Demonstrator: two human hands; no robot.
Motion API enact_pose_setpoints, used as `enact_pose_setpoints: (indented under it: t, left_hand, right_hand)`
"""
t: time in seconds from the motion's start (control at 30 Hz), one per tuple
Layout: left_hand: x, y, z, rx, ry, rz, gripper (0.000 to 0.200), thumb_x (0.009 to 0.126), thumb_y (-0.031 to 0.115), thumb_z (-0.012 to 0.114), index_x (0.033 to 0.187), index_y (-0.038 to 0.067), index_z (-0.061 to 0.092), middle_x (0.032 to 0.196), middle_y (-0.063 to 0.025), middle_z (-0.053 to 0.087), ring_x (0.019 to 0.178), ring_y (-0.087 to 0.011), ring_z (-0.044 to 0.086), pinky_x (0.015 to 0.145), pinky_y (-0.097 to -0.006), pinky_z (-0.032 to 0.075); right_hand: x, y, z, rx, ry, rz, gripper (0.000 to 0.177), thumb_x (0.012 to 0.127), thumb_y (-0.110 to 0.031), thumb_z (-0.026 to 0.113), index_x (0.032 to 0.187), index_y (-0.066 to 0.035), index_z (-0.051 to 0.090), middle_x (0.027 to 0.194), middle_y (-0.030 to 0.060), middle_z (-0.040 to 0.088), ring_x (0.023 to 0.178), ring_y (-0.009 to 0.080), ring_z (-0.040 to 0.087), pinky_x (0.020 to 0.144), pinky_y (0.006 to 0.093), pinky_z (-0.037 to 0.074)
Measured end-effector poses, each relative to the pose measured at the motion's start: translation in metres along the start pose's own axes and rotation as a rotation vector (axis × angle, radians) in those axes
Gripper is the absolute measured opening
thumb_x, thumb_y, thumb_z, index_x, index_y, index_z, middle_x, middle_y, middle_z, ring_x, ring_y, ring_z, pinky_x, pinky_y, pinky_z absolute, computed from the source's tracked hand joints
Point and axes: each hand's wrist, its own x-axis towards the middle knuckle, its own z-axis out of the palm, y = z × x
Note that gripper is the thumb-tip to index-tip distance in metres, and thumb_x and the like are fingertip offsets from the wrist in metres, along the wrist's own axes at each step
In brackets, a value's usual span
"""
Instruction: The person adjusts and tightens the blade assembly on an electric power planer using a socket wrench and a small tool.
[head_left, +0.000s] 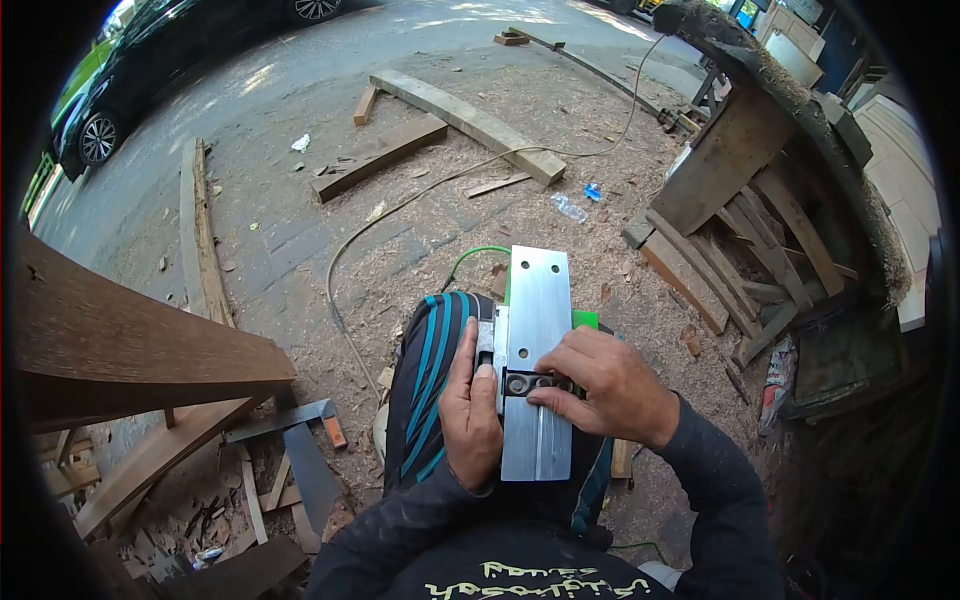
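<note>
A flat silver metal plate with several round holes [540,310] lies lengthwise over my lap, on a green-edged tool that shows at its right side. Across the plate's middle runs a dark slot with round bolt-like parts [519,384]. My left hand [471,418] is wrapped along the tool's left side, its thumb near a small metal part. On the slot, my right hand [590,384] has thumb and fingers pinched together; what lies between them is hidden. Striped blue and black cloth [425,400] covers my leg beneath.
Wooden beams [470,125] lie on the shaving-strewn ground ahead. A cable [380,212] curves across it. At the left are a large timber piece [150,330] and a handsaw [311,470]. Stacked boards [705,265] lean under a worn bench at the right; a dark car [180,60] stands behind.
</note>
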Motion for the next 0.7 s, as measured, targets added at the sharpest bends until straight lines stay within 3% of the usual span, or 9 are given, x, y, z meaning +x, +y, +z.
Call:
enact_pose_setpoints:
  t: [0.03, 0.1, 0.17, 0.2, 0.27, 0.43, 0.6, 0.7]
  left_hand:
    - [0.000, -0.001, -0.001, 0.001, 0.011, -0.004, 0.059, 0.120, 0.010, 0.046, 0.176, -0.011, 0.040, 0.152, -0.0187, 0.068, 0.115, -0.0136, 0.069, 0.100, -0.0297, 0.056]
    - [0.000, -0.004, 0.000, 0.068, 0.019, 0.074, 0.060, 0.120, 0.011, 0.047, 0.176, -0.008, 0.041, 0.139, -0.0101, 0.069, 0.092, -0.0040, 0.055, 0.081, -0.0216, 0.048]
    - [0.002, -0.006, 0.003, 0.046, 0.051, 0.088, 0.059, 0.120, 0.011, 0.048, 0.176, -0.008, 0.042, 0.131, -0.0062, 0.069, 0.088, -0.0033, 0.050, 0.077, -0.0211, 0.045]
    - [0.002, -0.006, 0.001, 0.054, 0.031, 0.069, 0.060, 0.120, 0.011, 0.047, 0.175, -0.011, 0.041, 0.154, -0.0179, 0.059, 0.126, -0.0177, 0.050, 0.106, -0.0306, 0.041]
    - [0.001, -0.005, 0.000, 0.061, 0.015, 0.050, 0.060, 0.120, 0.011, 0.046, 0.174, -0.014, 0.039, 0.178, -0.0297, 0.048, 0.164, -0.0320, 0.049, 0.135, -0.0402, 0.037]
    - [0.002, -0.008, 0.000, 0.067, 0.018, 0.042, 0.060, 0.120, 0.012, 0.046, 0.174, -0.014, 0.040, 0.177, -0.0302, 0.049, 0.163, -0.0322, 0.050, 0.134, -0.0403, 0.037]
    - [0.002, -0.007, 0.000, 0.053, 0.021, 0.038, 0.061, 0.119, 0.012, 0.046, 0.173, -0.015, 0.040, 0.177, -0.0315, 0.049, 0.164, -0.0336, 0.049, 0.135, -0.0407, 0.037]
    - [0.003, -0.011, -0.001, 0.040, 0.022, 0.043, 0.061, 0.119, 0.012, 0.046, 0.173, -0.016, 0.040, 0.177, -0.0336, 0.048, 0.165, -0.0354, 0.048, 0.136, -0.0410, 0.036]
  right_hand:
    - [0.000, 0.001, 0.002, 0.008, -0.008, -0.004, 0.022, 0.095, -0.020, 0.090, 0.102, -0.003, 0.077, 0.093, 0.0126, 0.070, 0.089, 0.0332, 0.071, 0.080, 0.0463, 0.058]
    - [-0.003, 0.003, 0.005, 0.061, 0.035, -0.073, 0.023, 0.095, -0.020, 0.090, 0.103, -0.003, 0.077, 0.094, 0.0123, 0.071, 0.089, 0.0331, 0.071, 0.081, 0.0458, 0.058]
    - [-0.005, 0.002, 0.003, 0.016, -0.004, -0.033, 0.023, 0.095, -0.019, 0.090, 0.104, -0.002, 0.077, 0.095, 0.0124, 0.071, 0.090, 0.0331, 0.072, 0.081, 0.0457, 0.058]
    - [-0.005, 0.000, 0.001, -0.035, -0.038, 0.005, 0.023, 0.095, -0.018, 0.089, 0.106, -0.002, 0.078, 0.095, 0.0125, 0.072, 0.091, 0.0331, 0.072, 0.082, 0.0456, 0.059]
    - [-0.004, -0.007, -0.003, -0.021, -0.028, 0.025, 0.021, 0.095, -0.017, 0.089, 0.105, -0.002, 0.077, 0.096, 0.0125, 0.072, 0.091, 0.0328, 0.072, 0.082, 0.0456, 0.059]
    - [-0.005, -0.001, 0.005, 0.038, 0.040, -0.051, 0.023, 0.096, -0.020, 0.089, 0.103, -0.002, 0.077, 0.095, 0.0124, 0.072, 0.090, 0.0314, 0.072, 0.082, 0.0458, 0.059]
    - [0.000, -0.011, -0.004, -0.010, -0.066, 0.076, 0.018, 0.095, -0.011, 0.087, 0.105, 0.000, 0.077, 0.098, 0.0137, 0.073, 0.095, 0.0331, 0.073, 0.086, 0.0467, 0.060]
    - [-0.002, -0.003, 0.004, 0.056, 0.019, -0.037, 0.021, 0.095, -0.015, 0.089, 0.102, 0.000, 0.076, 0.096, 0.0133, 0.072, 0.092, 0.0332, 0.072, 0.084, 0.0465, 0.059]
